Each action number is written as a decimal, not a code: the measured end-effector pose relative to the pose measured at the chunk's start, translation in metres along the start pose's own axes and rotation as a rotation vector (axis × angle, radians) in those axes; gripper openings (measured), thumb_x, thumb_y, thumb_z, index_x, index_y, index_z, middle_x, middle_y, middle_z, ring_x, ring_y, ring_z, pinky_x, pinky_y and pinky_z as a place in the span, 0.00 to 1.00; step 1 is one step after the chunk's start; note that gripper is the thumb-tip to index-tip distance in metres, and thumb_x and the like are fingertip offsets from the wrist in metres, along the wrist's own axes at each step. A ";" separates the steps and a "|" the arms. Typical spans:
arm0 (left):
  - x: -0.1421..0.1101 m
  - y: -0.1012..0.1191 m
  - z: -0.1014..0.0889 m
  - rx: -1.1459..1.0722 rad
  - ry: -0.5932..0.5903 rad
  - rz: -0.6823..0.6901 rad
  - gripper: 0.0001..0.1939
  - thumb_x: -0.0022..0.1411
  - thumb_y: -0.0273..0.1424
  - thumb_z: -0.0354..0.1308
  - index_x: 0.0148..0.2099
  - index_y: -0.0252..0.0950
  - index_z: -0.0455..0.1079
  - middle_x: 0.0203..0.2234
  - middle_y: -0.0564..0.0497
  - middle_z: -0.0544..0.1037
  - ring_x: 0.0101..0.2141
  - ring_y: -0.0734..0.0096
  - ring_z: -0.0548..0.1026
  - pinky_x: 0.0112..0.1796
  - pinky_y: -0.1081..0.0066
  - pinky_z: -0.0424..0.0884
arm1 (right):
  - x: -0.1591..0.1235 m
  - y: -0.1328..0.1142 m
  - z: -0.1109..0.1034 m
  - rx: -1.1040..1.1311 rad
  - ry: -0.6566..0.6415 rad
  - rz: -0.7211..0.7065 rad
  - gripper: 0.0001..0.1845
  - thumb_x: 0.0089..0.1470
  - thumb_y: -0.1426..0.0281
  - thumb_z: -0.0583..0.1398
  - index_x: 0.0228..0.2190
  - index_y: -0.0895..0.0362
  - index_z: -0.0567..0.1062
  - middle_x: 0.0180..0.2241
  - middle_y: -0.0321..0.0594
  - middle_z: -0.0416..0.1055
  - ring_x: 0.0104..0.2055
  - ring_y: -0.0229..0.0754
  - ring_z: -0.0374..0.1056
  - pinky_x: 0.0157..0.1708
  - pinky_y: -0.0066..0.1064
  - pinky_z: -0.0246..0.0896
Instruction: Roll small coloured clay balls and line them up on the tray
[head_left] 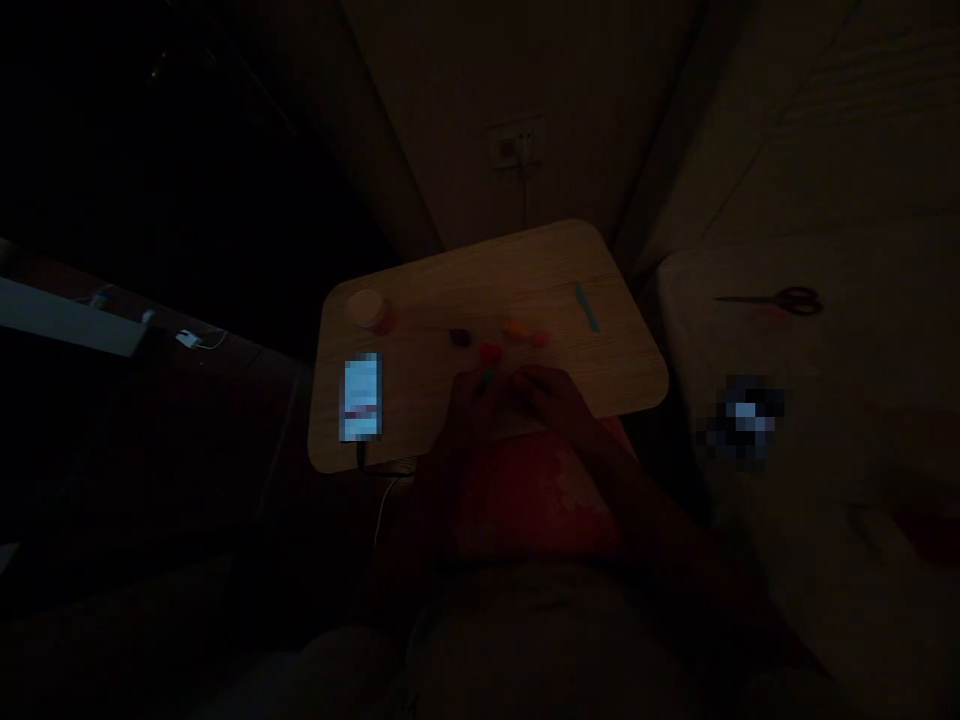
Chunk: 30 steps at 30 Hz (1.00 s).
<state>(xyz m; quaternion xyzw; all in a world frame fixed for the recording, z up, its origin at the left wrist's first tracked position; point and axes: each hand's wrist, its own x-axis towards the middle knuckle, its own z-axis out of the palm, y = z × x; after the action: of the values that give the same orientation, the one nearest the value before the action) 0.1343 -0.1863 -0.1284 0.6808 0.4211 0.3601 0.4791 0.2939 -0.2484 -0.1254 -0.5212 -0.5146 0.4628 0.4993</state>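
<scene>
In dim light, both hands are over the near edge of a small wooden table point(420, 290). My left hand point(469, 398) is closed, with a small green piece point(488, 378) at its fingertips. Just right of it, my right hand point(551, 390) has its fingers curled down; what they hold, if anything, is hidden in shadow. Beyond the fingers lie several small soft-looking lumps: a red lump point(491, 352), a dark lump point(460, 338), an orange lump point(516, 329) and a pinkish lump point(541, 339).
A lit phone point(361, 398), blurred out, lies at the table's left with a cable. Behind it stands a pale-lidded tub point(367, 308). A teal flat tool point(587, 307) rests at the right. Scissors point(784, 300) lie on the pale surface beyond; a wall socket point(517, 145) is behind.
</scene>
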 end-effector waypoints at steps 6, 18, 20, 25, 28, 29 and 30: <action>0.001 -0.001 0.001 0.029 0.019 0.018 0.28 0.60 0.53 0.62 0.22 0.35 0.64 0.16 0.57 0.60 0.21 0.77 0.57 0.23 0.73 0.53 | 0.000 0.001 0.000 0.000 -0.006 -0.003 0.22 0.65 0.54 0.57 0.25 0.56 0.72 0.21 0.34 0.67 0.24 0.36 0.61 0.26 0.29 0.55; -0.003 -0.004 0.000 0.052 0.019 0.085 0.29 0.63 0.58 0.59 0.28 0.36 0.71 0.22 0.52 0.70 0.27 0.69 0.68 0.30 0.69 0.67 | 0.000 -0.003 0.000 -0.008 0.005 -0.007 0.26 0.66 0.50 0.55 0.24 0.55 0.71 0.21 0.35 0.67 0.23 0.37 0.62 0.26 0.30 0.56; -0.006 -0.004 0.000 0.082 0.028 0.146 0.27 0.67 0.57 0.55 0.42 0.36 0.77 0.35 0.46 0.78 0.41 0.60 0.75 0.44 0.62 0.73 | -0.001 -0.002 0.001 0.012 0.004 0.013 0.28 0.65 0.47 0.55 0.25 0.56 0.72 0.21 0.36 0.68 0.24 0.37 0.63 0.25 0.30 0.57; -0.005 0.000 -0.001 0.242 -0.149 0.382 0.27 0.72 0.52 0.49 0.60 0.41 0.74 0.52 0.42 0.72 0.55 0.54 0.69 0.59 0.53 0.66 | -0.001 0.002 0.001 0.090 0.018 0.058 0.29 0.61 0.43 0.57 0.32 0.57 0.78 0.25 0.39 0.74 0.26 0.39 0.67 0.27 0.30 0.62; -0.001 0.002 -0.001 0.285 -0.139 0.444 0.24 0.73 0.48 0.51 0.60 0.43 0.75 0.52 0.43 0.67 0.53 0.56 0.69 0.57 0.55 0.68 | -0.001 0.004 0.000 0.107 0.025 0.054 0.28 0.59 0.44 0.60 0.32 0.56 0.79 0.26 0.40 0.76 0.27 0.40 0.69 0.27 0.31 0.64; 0.000 0.002 -0.001 0.289 -0.132 0.456 0.23 0.73 0.46 0.51 0.60 0.43 0.76 0.51 0.43 0.66 0.53 0.56 0.69 0.57 0.55 0.68 | -0.001 0.004 0.000 0.107 0.026 0.047 0.27 0.59 0.45 0.61 0.32 0.56 0.80 0.27 0.41 0.76 0.28 0.41 0.70 0.28 0.31 0.65; 0.000 0.001 0.000 0.288 -0.130 0.467 0.22 0.73 0.46 0.53 0.60 0.43 0.76 0.51 0.43 0.66 0.53 0.56 0.69 0.57 0.55 0.68 | -0.001 0.004 0.000 0.108 0.028 0.039 0.26 0.58 0.46 0.62 0.33 0.57 0.80 0.29 0.41 0.77 0.29 0.41 0.71 0.29 0.31 0.65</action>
<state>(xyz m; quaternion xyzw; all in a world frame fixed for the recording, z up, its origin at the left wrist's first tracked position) 0.1343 -0.1863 -0.1272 0.8422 0.2678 0.3527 0.3075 0.2945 -0.2489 -0.1298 -0.5098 -0.4716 0.4922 0.5248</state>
